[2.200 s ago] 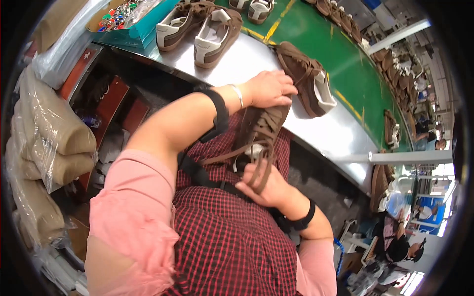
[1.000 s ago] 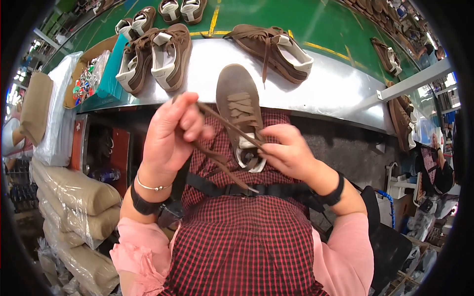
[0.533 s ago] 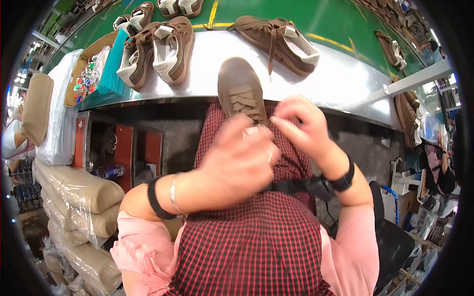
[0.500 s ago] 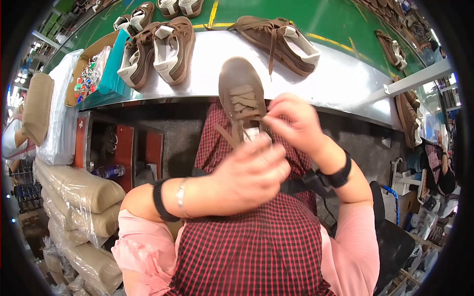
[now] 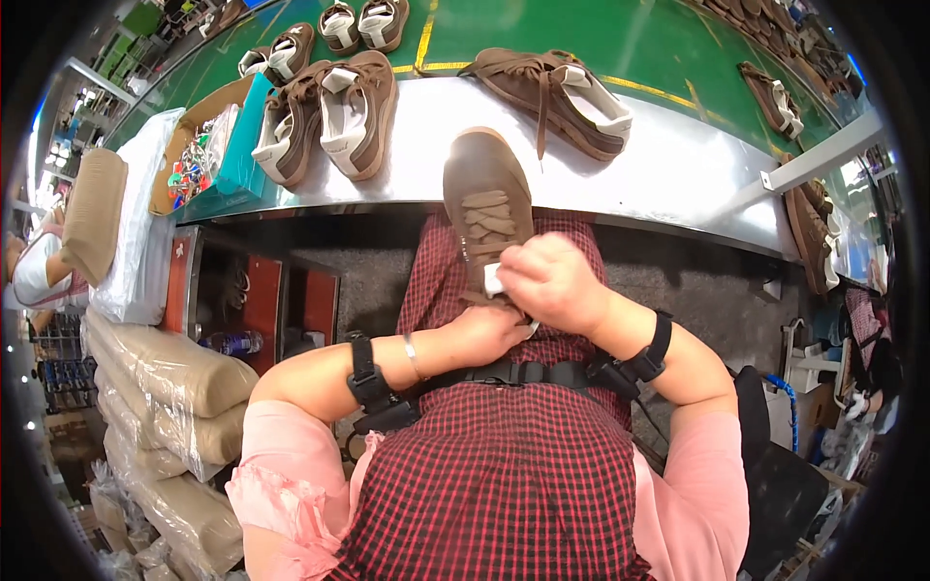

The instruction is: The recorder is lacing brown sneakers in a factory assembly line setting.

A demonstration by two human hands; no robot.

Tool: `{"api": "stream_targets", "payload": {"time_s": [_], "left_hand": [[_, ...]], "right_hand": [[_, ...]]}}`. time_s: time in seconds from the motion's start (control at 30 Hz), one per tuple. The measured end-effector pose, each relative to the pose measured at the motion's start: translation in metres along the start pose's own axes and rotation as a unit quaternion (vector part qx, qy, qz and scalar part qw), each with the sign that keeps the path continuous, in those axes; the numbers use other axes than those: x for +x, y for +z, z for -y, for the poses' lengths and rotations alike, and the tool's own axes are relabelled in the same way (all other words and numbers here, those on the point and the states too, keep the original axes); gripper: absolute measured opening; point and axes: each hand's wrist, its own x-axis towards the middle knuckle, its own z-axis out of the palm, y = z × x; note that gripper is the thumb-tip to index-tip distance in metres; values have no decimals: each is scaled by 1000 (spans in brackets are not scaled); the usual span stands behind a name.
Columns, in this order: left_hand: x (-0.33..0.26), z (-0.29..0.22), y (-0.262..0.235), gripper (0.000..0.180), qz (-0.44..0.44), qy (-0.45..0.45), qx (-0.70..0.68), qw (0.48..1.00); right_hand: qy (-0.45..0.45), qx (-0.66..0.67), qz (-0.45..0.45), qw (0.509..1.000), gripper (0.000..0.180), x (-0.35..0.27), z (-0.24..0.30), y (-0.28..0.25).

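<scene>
A brown sneaker (image 5: 487,190) with tan laces stands toe-away between my knees and the metal bench edge. My right hand (image 5: 554,283) is closed in a pinch at its opening, beside the white tongue lining (image 5: 494,279). Just below, my left hand (image 5: 486,335) curls round the heel end with its fingers closed, partly under the right hand. The heel and the loose lace ends are mostly hidden by my hands.
On the metal ledge (image 5: 678,179) stand a pair of brown sneakers (image 5: 356,121), a single sneaker (image 5: 557,102) and a teal box (image 5: 242,155) of small colourful parts. The green belt (image 5: 542,29) carries more shoes. Plastic-wrapped beige bundles (image 5: 170,373) are stacked at left.
Both hands have come together at the sneaker's opening; my left hand went down to the heel end, and my right hand moved down to the tongue. The view has shifted slightly.
</scene>
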Motion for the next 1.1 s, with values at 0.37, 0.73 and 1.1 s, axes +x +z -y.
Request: {"api": "stream_targets", "payload": {"time_s": [0.37, 0.73, 1.1], "left_hand": [[48, -28, -77, 23, -236, 6, 195, 952], [6, -41, -159, 31, -306, 13, 219, 926], [12, -6, -151, 32, -293, -203, -168, 919]], "right_hand": [[81, 10, 74, 994, 12, 86, -23, -25], [387, 311, -82, 864, 44, 19, -73, 39], [488, 347, -99, 795, 57, 50, -78, 90]]}}
